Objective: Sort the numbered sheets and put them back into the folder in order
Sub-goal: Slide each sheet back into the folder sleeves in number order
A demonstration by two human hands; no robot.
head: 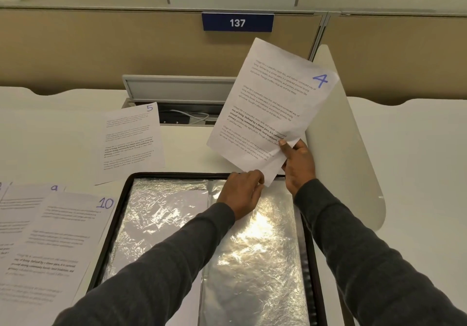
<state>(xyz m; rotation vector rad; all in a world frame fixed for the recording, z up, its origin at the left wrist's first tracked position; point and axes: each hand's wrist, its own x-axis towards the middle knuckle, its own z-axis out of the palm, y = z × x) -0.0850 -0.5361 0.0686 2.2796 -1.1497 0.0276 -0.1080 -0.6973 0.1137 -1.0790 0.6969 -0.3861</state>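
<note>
Desk (404,148): white cubicle top.
Folder (111,229): open flat nearest the person, shiny sleeves exposed for refilling.
Sheet 10 (55,244): left of it, overlapping sheet 9 (22,199), spread for sorting.
Left hand (242,194): pinches sheet 4 (273,108) at its bottom corner, steadying it.
Right hand (298,166): thumb and fingers clamp its lower edge, lifted over the far rim.
Sheet 5 (131,143): flat beyond, apparently waiting.

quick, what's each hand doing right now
Left hand: fingers curled beside white printed sheet marked 4; grip cannot be told.
Right hand: pinches that sheet.
</note>
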